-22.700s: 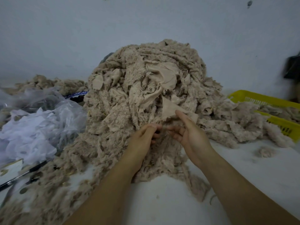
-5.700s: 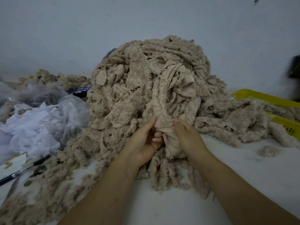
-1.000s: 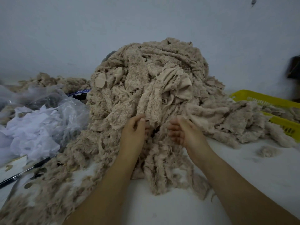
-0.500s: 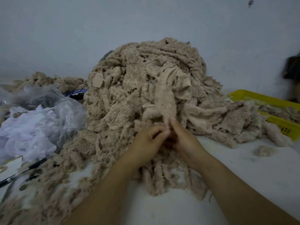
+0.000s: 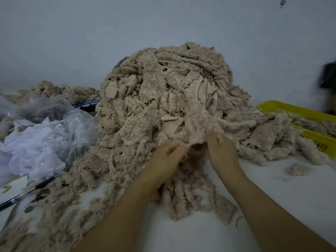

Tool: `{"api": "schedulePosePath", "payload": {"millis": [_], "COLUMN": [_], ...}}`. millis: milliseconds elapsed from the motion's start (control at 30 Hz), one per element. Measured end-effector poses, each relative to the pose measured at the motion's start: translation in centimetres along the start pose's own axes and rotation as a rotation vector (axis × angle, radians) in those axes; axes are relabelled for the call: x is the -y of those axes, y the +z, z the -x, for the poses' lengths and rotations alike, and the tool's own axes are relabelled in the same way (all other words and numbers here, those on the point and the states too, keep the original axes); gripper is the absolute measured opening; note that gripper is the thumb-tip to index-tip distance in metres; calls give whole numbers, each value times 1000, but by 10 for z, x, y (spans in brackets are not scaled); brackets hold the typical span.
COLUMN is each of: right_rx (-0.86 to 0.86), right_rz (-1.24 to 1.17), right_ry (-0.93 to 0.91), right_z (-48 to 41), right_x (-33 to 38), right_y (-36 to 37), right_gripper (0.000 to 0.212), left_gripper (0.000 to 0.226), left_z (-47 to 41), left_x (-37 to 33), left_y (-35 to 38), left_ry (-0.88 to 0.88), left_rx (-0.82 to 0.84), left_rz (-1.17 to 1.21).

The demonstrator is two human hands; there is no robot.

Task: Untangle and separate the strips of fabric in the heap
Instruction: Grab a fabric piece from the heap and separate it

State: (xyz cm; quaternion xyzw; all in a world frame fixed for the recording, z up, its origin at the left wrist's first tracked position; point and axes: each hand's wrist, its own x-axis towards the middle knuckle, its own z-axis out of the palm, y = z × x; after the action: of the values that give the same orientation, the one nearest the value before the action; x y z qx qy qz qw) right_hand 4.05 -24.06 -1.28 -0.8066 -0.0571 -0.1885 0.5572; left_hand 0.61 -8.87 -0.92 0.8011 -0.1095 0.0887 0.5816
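Heap (image 5: 145, 113) of beige fleece strips sits centre, far side of table (image 5: 272, 206). Right hand (image 5: 222, 153) pinches lower end of one strip (image 5: 198, 115), likely to draw it clear of tangle. Left hand (image 5: 167, 159) blurred, fingers curled at heap's near foot, probably anchoring; whether it grips, cannot tell.

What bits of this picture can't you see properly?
Head view:
1. Left hand: blurred, so its grip is unclear.
2. Dark object: blurred, cut by the right edge.
3. Yellow basket: cut by the right edge, heap spilling over it.
4. Grey thing behind the heap: mostly hidden by it.
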Motion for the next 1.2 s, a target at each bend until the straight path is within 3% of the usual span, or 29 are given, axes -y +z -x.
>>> {"api": "schedulePosePath", "payload": {"millis": [67,133,200,300,367,500,567,633,733,800,833,900,967,1000,1067,1200], "right_rx": [-28,-107,-128,-63,-46,73,174,208,88,21,4,28,116,163,241,395], "right_rz": [-40,-125,-95,-71,-82,197,185,182,109,27,17,28,70,97,150,140], "right_ry": [-3,140,143,-21,-160,-474,-557,-541,-306,-184,-182,-256,-372,-421,-498,-552], "right_z": [1,-3,-8,-2,7,12,13,9,0,-4,-4,2,11,15,20,21], "right_x": [1,1,-2,1,9,21,19,14,0,-5,-6,-3,5,9,15,21], "right_y": [4,3,-3,-1,8,14,14,16,9,1,0,4,15,19,24,21], "right_gripper": [61,61,58,54,55,52,46,47,53,51,50,52,53,53,49,43], "left_gripper": [34,43,47,35,39,42,41,40,35,26,23,35,48,44,30,40], "left_z": [-4,-9,-12,-13,-14,-16,-16,-18,-22,-25,-26,-25,-18,-15,-11,-9], "left_x": [-3,-3,2,6,6,12,18,22,26,27,27,27,21,16,10,7], "left_y": [-7,-20,-29,-23,-19,-36,-44,-49,-60,-63,-60,-48,-31,-25,-17,-13], "left_ry": [-76,-113,-129,-208,-236,-359,-388,-409,-402,-367,-354,-295,-45,85,117,-318], "left_rx": [-232,-375,-453,-528,-622,-878,-929,-966,-1004,-952,-918,-867,-808,-748,-554,-85], "left_rz": [229,532,575,373,408,756,927,1041,1147,1101,968,481,16,-86,-60,415]}}
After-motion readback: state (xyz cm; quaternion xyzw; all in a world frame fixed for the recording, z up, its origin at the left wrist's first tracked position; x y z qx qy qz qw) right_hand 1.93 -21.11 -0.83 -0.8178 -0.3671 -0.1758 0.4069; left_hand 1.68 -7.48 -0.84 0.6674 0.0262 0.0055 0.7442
